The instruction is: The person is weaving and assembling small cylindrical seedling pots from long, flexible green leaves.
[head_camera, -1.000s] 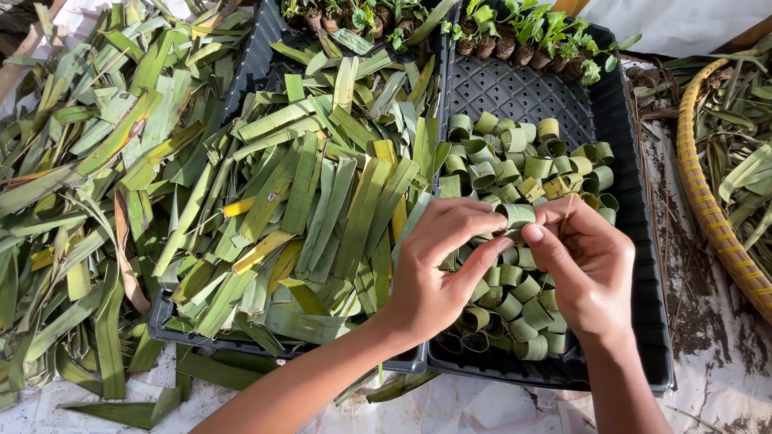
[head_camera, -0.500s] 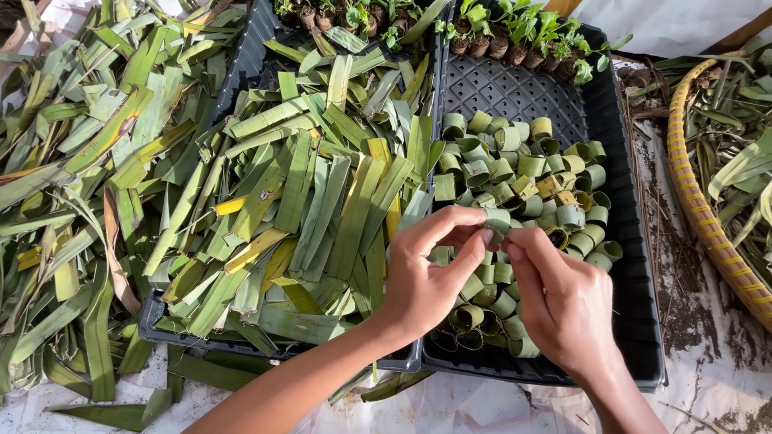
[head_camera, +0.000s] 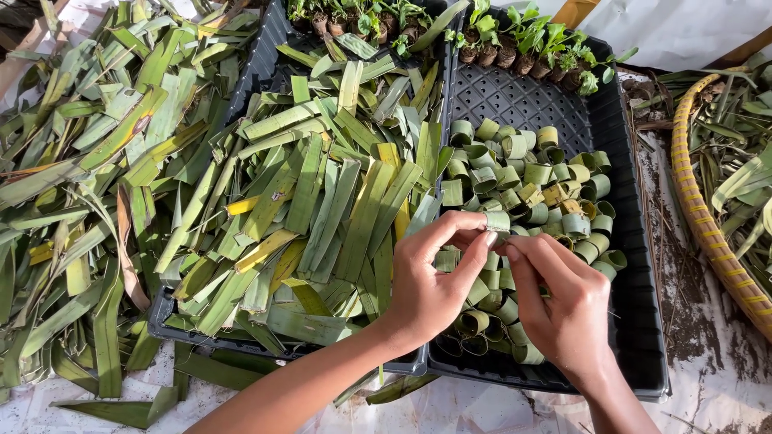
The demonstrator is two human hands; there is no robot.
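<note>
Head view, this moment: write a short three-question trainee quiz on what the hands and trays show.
1. True or false: the left hand and right hand pinch one rolled leaf ring between their fingertips.
2. Which tray holds the flat cut leaf strips? A) the left black tray B) the right black tray C) the woven basket
3. What stands along the far edge of the trays?

Key:
1. True.
2. A; the right tray holds rolled leaf rings.
3. A row of small potted seedlings.
</note>
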